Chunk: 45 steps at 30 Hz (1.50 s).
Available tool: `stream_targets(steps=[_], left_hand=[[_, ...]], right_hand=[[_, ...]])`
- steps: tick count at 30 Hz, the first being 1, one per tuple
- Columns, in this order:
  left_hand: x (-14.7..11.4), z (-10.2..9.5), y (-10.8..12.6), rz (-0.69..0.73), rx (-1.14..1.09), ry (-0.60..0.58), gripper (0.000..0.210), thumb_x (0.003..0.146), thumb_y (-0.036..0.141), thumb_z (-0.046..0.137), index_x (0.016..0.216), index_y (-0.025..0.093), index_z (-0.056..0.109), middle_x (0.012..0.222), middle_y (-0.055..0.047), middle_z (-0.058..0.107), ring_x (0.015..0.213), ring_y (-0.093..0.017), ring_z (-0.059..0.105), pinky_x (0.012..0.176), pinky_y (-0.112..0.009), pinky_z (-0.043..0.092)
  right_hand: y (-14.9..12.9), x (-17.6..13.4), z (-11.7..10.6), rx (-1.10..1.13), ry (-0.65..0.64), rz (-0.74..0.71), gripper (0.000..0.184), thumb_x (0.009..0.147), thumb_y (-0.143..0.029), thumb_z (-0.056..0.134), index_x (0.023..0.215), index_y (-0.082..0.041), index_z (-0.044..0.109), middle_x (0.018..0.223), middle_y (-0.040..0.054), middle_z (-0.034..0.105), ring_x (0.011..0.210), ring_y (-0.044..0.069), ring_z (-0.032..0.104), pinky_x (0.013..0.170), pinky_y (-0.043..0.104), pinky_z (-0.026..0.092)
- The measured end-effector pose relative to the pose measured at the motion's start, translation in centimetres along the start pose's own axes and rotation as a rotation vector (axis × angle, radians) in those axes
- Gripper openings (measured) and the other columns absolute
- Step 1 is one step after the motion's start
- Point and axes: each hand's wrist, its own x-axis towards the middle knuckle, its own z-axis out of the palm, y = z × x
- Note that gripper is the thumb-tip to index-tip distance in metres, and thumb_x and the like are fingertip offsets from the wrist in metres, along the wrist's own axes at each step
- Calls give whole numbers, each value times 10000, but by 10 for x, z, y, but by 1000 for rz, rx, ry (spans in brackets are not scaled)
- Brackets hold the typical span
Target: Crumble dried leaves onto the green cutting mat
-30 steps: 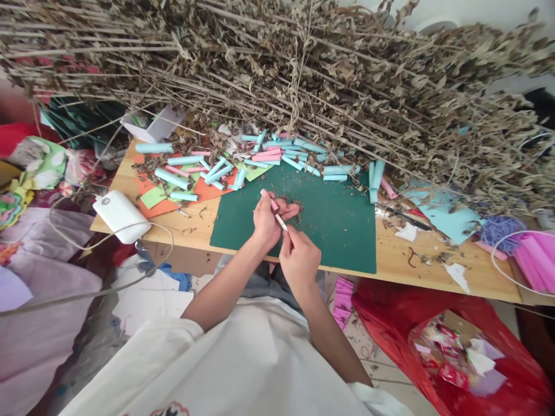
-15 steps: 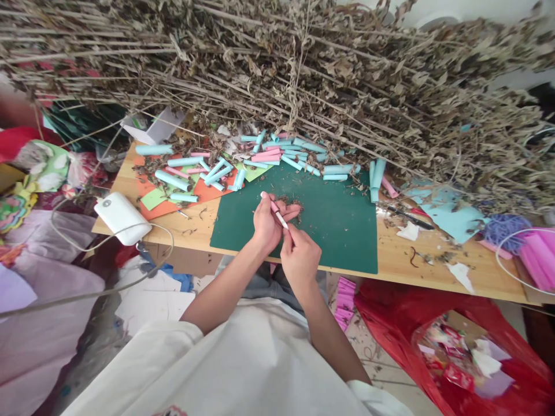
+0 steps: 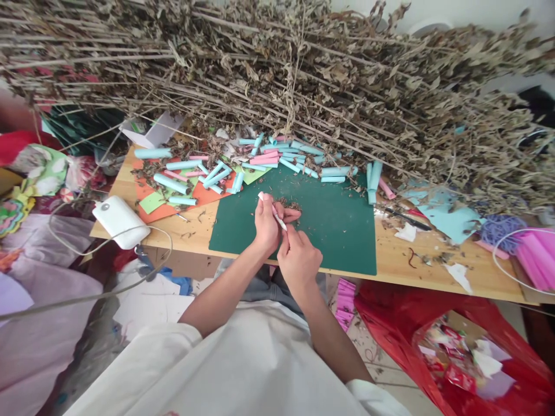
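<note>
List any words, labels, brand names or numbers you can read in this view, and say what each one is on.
No text can be read in this view.
The white device on the table's left edge shows a small mark, too small to read.
The packets in the red plastic bag carry print, too blurred to read.
The thin pink-and-white stick held by the left hand and right hand shows no lettering.

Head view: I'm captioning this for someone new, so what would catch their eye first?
A huge heap of dried branches sprawls across the far side of the wooden table. Below it, blue and pink paper rolls litter the edge of a green cutting mat, where the left hand and right hand pinch a thin pink-and-white stick.
</note>
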Motion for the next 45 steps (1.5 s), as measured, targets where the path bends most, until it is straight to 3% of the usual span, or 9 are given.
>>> stream_targets(steps=[6, 10, 19, 26, 29, 33, 40, 43, 45], left_hand=[[-1, 0, 2, -25, 50, 32, 384, 901, 540, 546, 767, 199, 430, 471, 95, 398, 594, -167, 713, 584, -189, 505], [0, 2, -1, 12, 58, 8, 409, 914, 562, 504, 745, 201, 412, 451, 92, 387, 566, -176, 706, 551, -189, 487], [2, -1, -4, 23, 52, 38, 396, 866, 586, 568, 806, 216, 443, 443, 110, 368, 526, -142, 674, 527, -164, 467], [0, 3, -2, 57, 94, 5, 389, 887, 586, 535, 816, 221, 421, 460, 108, 372, 540, -134, 681, 518, -147, 452], [0, 0, -3, 70, 131, -45, 395, 880, 602, 535, 836, 229, 413, 471, 111, 379, 508, -127, 661, 513, -153, 456], [1, -3, 0, 24, 143, -121, 392, 879, 598, 541, 826, 229, 422, 472, 107, 359, 455, -114, 602, 507, -174, 464], [15, -4, 35, -9, 78, -156, 357, 880, 562, 566, 823, 225, 460, 558, 72, 420, 445, -83, 458, 508, -207, 451], [20, -17, 43, -11, 295, -219, 271, 915, 500, 541, 928, 234, 488, 685, 34, 546, 516, -81, 469, 494, -185, 395], [22, -30, 40, 106, 551, -280, 248, 955, 459, 482, 998, 218, 518, 834, -12, 623, 605, -85, 504, 568, -198, 431]], right_hand=[[5, 5, -4, -37, -9, -62, 343, 986, -298, 417, 1188, -215, 681, 794, 56, 662, 591, 111, 530, 534, 301, 224], [5, 7, -5, 1, -21, -5, 327, 964, -279, 449, 1167, -221, 699, 809, 55, 686, 585, 117, 533, 533, 294, 215], [6, 16, 2, 600, -154, 166, 299, 931, -306, 491, 1008, -214, 765, 835, 59, 764, 624, 151, 598, 612, 246, 404], [-3, 4, 10, 298, 12, 175, 359, 940, -317, 446, 1096, -181, 740, 785, 89, 704, 616, 139, 553, 580, 252, 333], [3, 7, 16, 613, -78, 203, 359, 936, -359, 461, 1011, -171, 758, 716, 47, 672, 604, 132, 523, 580, 240, 353], [12, 14, 17, 938, -250, 311, 432, 907, -461, 496, 859, -125, 763, 481, -33, 478, 470, 104, 365, 485, 234, 291], [33, 12, -20, 538, -174, 64, 338, 948, -370, 474, 1039, -187, 744, 765, 31, 695, 627, 129, 542, 627, 242, 382], [57, 18, -23, 244, -24, 67, 326, 954, -307, 450, 1090, -190, 721, 789, 55, 669, 697, 162, 546, 655, 271, 374], [75, 29, -18, 64, 51, 58, 323, 937, -268, 459, 1129, -188, 708, 850, 86, 658, 790, 201, 541, 696, 300, 380]])
